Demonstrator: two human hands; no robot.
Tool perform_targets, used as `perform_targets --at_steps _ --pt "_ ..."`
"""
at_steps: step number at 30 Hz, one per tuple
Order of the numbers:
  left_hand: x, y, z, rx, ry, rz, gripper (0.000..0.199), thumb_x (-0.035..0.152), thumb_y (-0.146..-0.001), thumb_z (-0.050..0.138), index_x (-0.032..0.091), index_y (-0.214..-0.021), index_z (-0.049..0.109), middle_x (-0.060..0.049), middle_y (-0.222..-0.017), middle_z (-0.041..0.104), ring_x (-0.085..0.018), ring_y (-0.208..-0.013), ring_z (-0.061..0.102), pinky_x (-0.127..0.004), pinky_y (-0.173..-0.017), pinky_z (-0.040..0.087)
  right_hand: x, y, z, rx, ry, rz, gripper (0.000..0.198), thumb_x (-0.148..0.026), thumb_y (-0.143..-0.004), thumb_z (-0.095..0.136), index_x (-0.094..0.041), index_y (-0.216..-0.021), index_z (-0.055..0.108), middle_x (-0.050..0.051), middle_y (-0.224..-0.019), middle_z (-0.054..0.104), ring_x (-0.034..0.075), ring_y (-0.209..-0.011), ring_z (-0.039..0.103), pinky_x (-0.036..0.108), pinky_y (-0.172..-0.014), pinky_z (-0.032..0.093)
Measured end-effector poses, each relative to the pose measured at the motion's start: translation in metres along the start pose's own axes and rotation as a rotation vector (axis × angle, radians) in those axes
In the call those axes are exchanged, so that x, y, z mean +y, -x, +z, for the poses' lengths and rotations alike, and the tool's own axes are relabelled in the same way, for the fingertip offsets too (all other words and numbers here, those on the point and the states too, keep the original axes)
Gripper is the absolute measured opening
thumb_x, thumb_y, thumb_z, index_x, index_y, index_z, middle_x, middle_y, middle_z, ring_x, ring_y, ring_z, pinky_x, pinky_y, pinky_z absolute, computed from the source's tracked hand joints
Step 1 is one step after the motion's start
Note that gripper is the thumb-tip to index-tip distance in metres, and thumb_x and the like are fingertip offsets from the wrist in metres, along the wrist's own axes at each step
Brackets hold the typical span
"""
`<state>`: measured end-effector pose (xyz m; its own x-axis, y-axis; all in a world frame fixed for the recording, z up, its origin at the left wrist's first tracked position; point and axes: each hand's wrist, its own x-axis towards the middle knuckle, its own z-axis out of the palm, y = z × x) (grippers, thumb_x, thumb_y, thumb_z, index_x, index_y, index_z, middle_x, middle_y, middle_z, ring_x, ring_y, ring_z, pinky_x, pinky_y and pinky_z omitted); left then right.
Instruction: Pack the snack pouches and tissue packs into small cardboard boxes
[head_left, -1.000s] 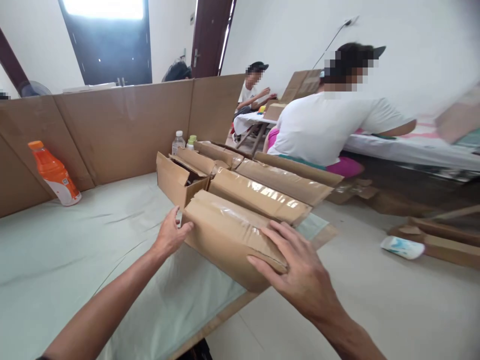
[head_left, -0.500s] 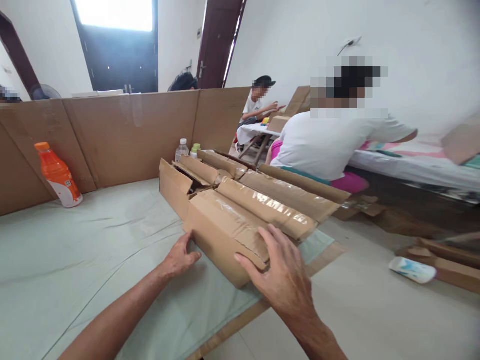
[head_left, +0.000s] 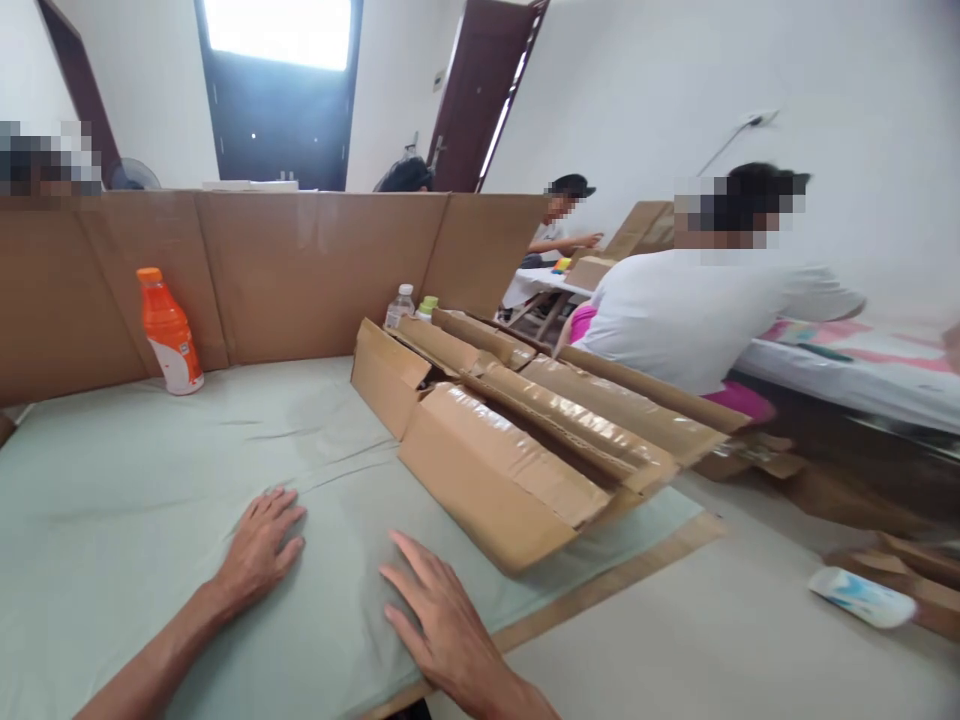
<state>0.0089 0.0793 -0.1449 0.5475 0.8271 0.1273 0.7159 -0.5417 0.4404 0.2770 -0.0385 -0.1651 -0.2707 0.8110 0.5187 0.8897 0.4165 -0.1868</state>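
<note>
My left hand (head_left: pixel 262 540) rests on the pale green cloth (head_left: pixel 112 470) that covers the table, fingers outstretched, holding nothing. Nearer the table's front edge, my right hand (head_left: pixel 442 610) has its fingers spread just above or on the cloth; whether it touches cannot be made out. To the right of both hands lies a cardboard box (head_left: pixel 487 490) with a taped, partly raised flap. Behind it stands another open cardboard box (head_left: pixel 390 375), its flaps folded out. Neither hand touches the boxes, and their insides are mostly hidden.
An orange bottle (head_left: pixel 171 335) stands left, before a cardboard screen (head_left: pixel 322 280). A clear bottle (head_left: pixel 401 303) and a green-capped bottle (head_left: pixel 427 305) are behind the boxes. A person in a white shirt (head_left: pixel 682 310) sits right. On the floor lies a white-and-blue packet (head_left: pixel 862 597).
Both hands have left the near box and moved left over the cloth. The near box's flap has lifted, showing a gap. The view has turned slightly left.
</note>
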Motion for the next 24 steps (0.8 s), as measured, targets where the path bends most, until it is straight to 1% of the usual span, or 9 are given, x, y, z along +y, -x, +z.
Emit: perform_targets --at_steps 3,6,11,14,16,20,24 --pt "0.005 0.017 -0.001 0.018 -0.056 -0.031 0.043 0.021 -0.09 0.058 0.018 -0.132 0.065 -0.016 -0.152 0.055 -0.034 -0.146 0.045 -0.061 -0.122 0.03 -0.014 -0.024 0.027 -0.152 -0.033 0.001 0.034 -0.024 -0.094 0.053 -0.018 -0.124 0.069 0.018 -0.144 0.06 0.032 -0.128 0.06 0.051 -0.1 0.053" --pt "0.014 0.027 0.002 0.024 -0.08 -0.051 0.04 0.021 -0.092 0.058 0.019 -0.131 0.065 -0.016 -0.151 0.055 -0.033 -0.146 0.045 -0.058 -0.123 0.03 -0.019 -0.035 0.041 -0.213 -0.059 -0.015 0.037 -0.024 -0.096 0.051 -0.018 -0.129 0.068 0.016 -0.144 0.061 0.032 -0.13 0.058 0.053 -0.102 0.05" --pt "0.019 0.032 0.004 0.016 -0.094 -0.051 0.035 0.023 -0.092 0.061 0.022 -0.127 0.065 -0.013 -0.15 0.056 -0.031 -0.145 0.045 -0.054 -0.123 0.031 -0.017 -0.031 0.046 -0.204 -0.043 -0.042 0.038 -0.028 -0.101 0.045 -0.016 -0.13 0.067 0.017 -0.143 0.062 0.031 -0.13 0.057 0.05 -0.102 0.048" --pt "0.016 0.033 0.004 0.012 -0.105 -0.035 0.031 0.023 -0.093 0.062 0.021 -0.124 0.066 -0.014 -0.148 0.057 -0.031 -0.143 0.046 -0.052 -0.122 0.032 -0.017 -0.027 0.047 -0.194 -0.022 -0.04 0.038 -0.029 -0.101 0.044 -0.017 -0.13 0.067 0.015 -0.142 0.063 0.03 -0.129 0.058 0.048 -0.102 0.049" --pt "0.013 0.033 0.005 0.012 -0.111 -0.017 0.03 0.024 -0.094 0.063 0.019 -0.123 0.066 -0.014 -0.147 0.057 -0.031 -0.141 0.047 -0.054 -0.12 0.034 -0.018 -0.026 0.047 -0.187 -0.009 -0.036 0.038 -0.029 -0.101 0.045 -0.018 -0.13 0.067 0.015 -0.141 0.064 0.029 -0.127 0.059 0.047 -0.101 0.049" --pt "0.008 0.034 0.005 0.021 -0.114 0.024 0.031 0.033 -0.097 0.065 0.018 -0.125 0.065 -0.011 -0.144 0.058 -0.03 -0.136 0.052 -0.058 -0.115 0.04 -0.02 -0.027 0.047 -0.173 0.014 -0.043 0.038 -0.029 -0.101 0.045 -0.018 -0.129 0.068 0.015 -0.139 0.065 0.03 -0.124 0.062 0.048 -0.099 0.051" --pt "0.002 0.036 0.004 0.028 -0.102 0.066 0.032 0.035 -0.098 0.065 0.019 -0.125 0.064 -0.011 -0.141 0.059 -0.029 -0.13 0.056 -0.056 -0.11 0.046 -0.019 -0.026 0.049 -0.151 0.028 -0.054 0.038 -0.03 -0.101 0.044 -0.019 -0.127 0.069 0.013 -0.137 0.067 0.029 -0.122 0.063 0.047 -0.098 0.052"
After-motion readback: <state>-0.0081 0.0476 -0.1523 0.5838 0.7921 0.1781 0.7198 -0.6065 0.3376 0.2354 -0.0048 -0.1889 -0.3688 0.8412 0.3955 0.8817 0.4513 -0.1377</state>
